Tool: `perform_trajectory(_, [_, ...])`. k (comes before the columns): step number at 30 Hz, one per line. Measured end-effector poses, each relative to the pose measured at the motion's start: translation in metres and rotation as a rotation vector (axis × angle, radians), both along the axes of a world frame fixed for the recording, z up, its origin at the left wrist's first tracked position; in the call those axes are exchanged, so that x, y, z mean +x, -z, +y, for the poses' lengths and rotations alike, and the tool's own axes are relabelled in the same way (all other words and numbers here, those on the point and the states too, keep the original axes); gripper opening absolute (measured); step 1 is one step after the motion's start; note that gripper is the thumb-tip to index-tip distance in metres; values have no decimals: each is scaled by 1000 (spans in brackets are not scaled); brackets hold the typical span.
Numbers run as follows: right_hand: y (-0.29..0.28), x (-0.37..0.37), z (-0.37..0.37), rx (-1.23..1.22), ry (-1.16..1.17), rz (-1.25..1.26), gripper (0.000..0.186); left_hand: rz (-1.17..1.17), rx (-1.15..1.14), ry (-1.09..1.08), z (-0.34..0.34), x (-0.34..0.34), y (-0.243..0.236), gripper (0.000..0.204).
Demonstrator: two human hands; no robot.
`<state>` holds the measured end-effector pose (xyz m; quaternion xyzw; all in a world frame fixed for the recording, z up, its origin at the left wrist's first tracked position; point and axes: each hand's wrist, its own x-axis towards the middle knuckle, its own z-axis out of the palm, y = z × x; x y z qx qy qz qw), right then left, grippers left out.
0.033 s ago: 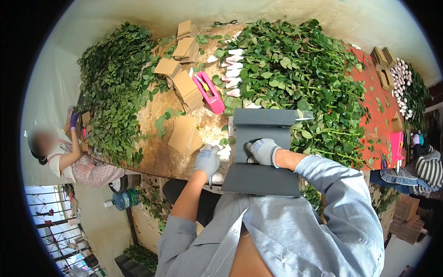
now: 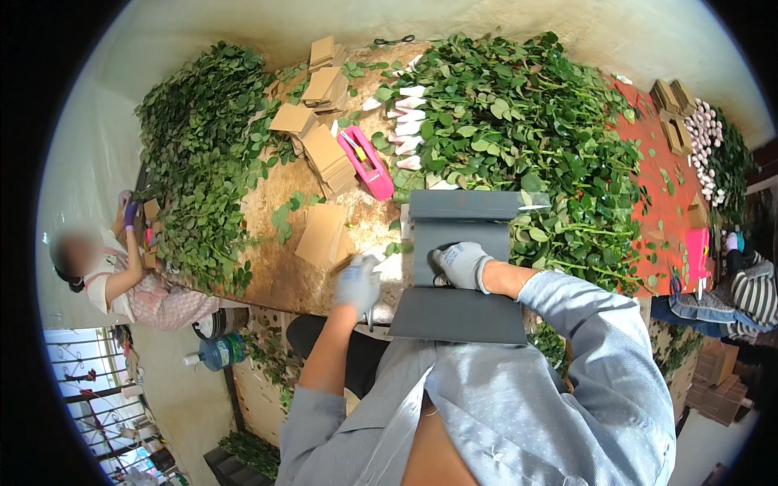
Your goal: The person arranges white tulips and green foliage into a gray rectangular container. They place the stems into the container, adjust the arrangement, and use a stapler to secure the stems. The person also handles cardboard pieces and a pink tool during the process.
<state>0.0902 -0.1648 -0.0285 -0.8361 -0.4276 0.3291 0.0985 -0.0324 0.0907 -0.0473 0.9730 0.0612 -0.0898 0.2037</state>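
Note:
My right hand (image 2: 462, 266), in a pale grey glove, rests on the dark grey sheet (image 2: 456, 314), which is folded and spread in front of me. Its fingers are curled under, and whatever they hold is hidden. My left hand (image 2: 358, 280), gloved alike, is left of the sheet near the table's front edge, just beside a small pile of tan cardboard pieces (image 2: 322, 233). Motion smears its fingers, so its hold does not show. Beyond the sheet lie leafy rose stems (image 2: 519, 121), with several white-wrapped heads (image 2: 411, 128) pointing left.
A pink tape dispenser (image 2: 367, 164) stands ahead, beside stacked cardboard pieces (image 2: 328, 159). Leafy stems (image 2: 203, 170) cover the left end of the table, where a person in purple gloves (image 2: 131, 212) works. Another person in stripes (image 2: 754, 292) is at the far right, near a pink dispenser (image 2: 697, 253).
My left hand has shifted slightly left and its fingers have blurred. The small white pieces beside its fingertips no longer show. My right hand stays on the dark grey sheet.

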Motion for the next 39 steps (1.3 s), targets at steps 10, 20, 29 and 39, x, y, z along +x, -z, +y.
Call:
perform_trajectory(10, [3,-2,-3,61,-6,-26,43,-61,115,-901,172,-189,-32,44])
perform_trajectory(20, [6,-2,-11,134,8,-42,37,457,154,-1092,147,-169,-12,43])
perform_trajectory(29, [20,-3,-11,114,-11,-118,39,90,-260,278,-43,12,-122,27])
perform_trajectory(39, [26,-9,-4,149,-29,-150,28,-11,229,527,-111,6,-46,20])
